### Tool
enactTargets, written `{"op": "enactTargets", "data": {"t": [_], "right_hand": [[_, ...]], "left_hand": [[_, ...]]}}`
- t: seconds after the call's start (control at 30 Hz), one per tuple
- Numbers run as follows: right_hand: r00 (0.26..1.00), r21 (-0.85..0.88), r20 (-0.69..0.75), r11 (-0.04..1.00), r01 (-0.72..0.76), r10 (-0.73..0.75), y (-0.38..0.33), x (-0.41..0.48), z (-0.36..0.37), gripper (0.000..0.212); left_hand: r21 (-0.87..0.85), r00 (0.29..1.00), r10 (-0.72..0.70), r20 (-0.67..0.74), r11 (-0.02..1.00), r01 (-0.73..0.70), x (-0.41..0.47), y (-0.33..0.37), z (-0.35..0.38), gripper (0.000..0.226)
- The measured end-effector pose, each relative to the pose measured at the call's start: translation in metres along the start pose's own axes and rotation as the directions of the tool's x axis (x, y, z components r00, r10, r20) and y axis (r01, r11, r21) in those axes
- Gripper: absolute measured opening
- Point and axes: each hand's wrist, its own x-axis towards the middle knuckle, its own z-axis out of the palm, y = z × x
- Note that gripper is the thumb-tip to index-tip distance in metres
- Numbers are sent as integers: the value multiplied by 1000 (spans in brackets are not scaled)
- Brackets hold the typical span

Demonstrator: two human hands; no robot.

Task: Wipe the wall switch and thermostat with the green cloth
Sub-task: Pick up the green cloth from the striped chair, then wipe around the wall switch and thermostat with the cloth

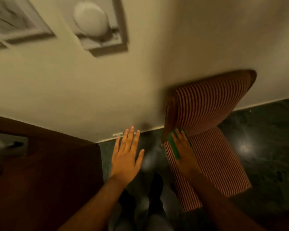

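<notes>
A striped chair (205, 114) stands against the wall (90, 97). Left of the chair, bare dark floor (150, 147) leaves an open lane. Farther left of the chair, a brown wooden cabinet (48, 164) blocks passage.

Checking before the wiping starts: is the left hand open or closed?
Open: the left hand is spread flat, fingers extended, holding nothing. The green cloth is under the right hand.

A chair (205, 114) is set against the wall (90, 90) on the right, a wooden cabinet (45, 172) on the left. Between them, floor (265, 139) is seen. Framed pictures (105, 27) are hung above.
</notes>
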Motion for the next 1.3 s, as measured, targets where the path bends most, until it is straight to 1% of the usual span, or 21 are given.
{"op": "enactTargets", "data": {"t": [0.03,0.07,0.1,0.13,0.17,0.23,0.3,0.37,0.47,0.53,0.57,0.63,0.73,0.8,0.9,1.0,1.1,1.13,1.23,1.3], "right_hand": [[996,48,-61,996,73,-70,-18,2,-9,72],[981,76,-130,985,157,-147,-38,4,-18,73],[956,84,-197,968,236,-216,-61,8,-28,85],[937,85,-244,957,276,-248,-79,11,-37,96],[923,96,-277,948,303,-267,-99,15,-47,103],[875,109,-360,917,384,-324,-145,22,-65,102],[787,72,-456,864,499,-417,-188,30,-78,86],[678,5,-533,799,601,-507,-230,39,-90,76],[534,-101,-603,721,686,-592,-290,57,-102,81],[493,-157,-612,706,691,-618,-321,69,-102,84],[481,-175,-612,701,691,-627,-334,75,-99,85],[487,-172,-608,703,690,-627,-358,88,-92,91],[528,-120,-617,732,670,-584,-382,109,-81,111],[547,-90,-648,766,636,-530,-389,120,-73,120],[541,-87,-703,811,579,-462,-390,136,-60,115],[506,-118,-750,840,530,-425,-382,149,-46,99],[476,-153,-772,850,503,-421,-374,154,-30,88],[471,-162,-776,854,494,-420,-372,154,-27,87],[472,-138,-784,855,500,-402,-373,152,-25,96],[453,-114,-803,845,523,-388,-380,155,-32,98]], "left_hand": [[12,999,-16,-42,1000,17,3,-6,-17,77],[18,996,-34,-85,999,35,3,-12,-34,76],[26,989,-51,-136,998,55,4,-22,-55,76],[29,982,-65,-179,997,72,6,-29,-70,77],[25,973,-79,-215,996,86,9,-36,-86,78],[17,943,-109,-314,993,121,15,-53,-117,83],[25,889,-144,-435,985,172,28,-72,-146,89],[28,810,-163,-563,976,216,45,-92,-179,90],[23,709,-163,-686,969,245,76,-128,-231,80],[25,669,-155,-727,968,251,97,-149,-260,78],[24,654,-146,-742,969,244,107,-158,-272,79],[26,631,-124,-766,974,224,124,-176,-293,78],[31,612,-86,-786,984,177,150,-197,-321,74],[33,608,-67,-791,988,151,164,-206,-332,74],[51,601,-39,-798,990,133,177,-212,-333,77],[47,579,-16,-815,994,94,182,-215,-326,72],[32,551,0,-835,998,49,185,-216,-324,71],[32,540,8,-842,999,36,185,-216,-324,70],[25,527,18,-849,1000,7,183,-216,-324,70],[16,530,13,-848,1000,0,182,-215,-325,70]]}}
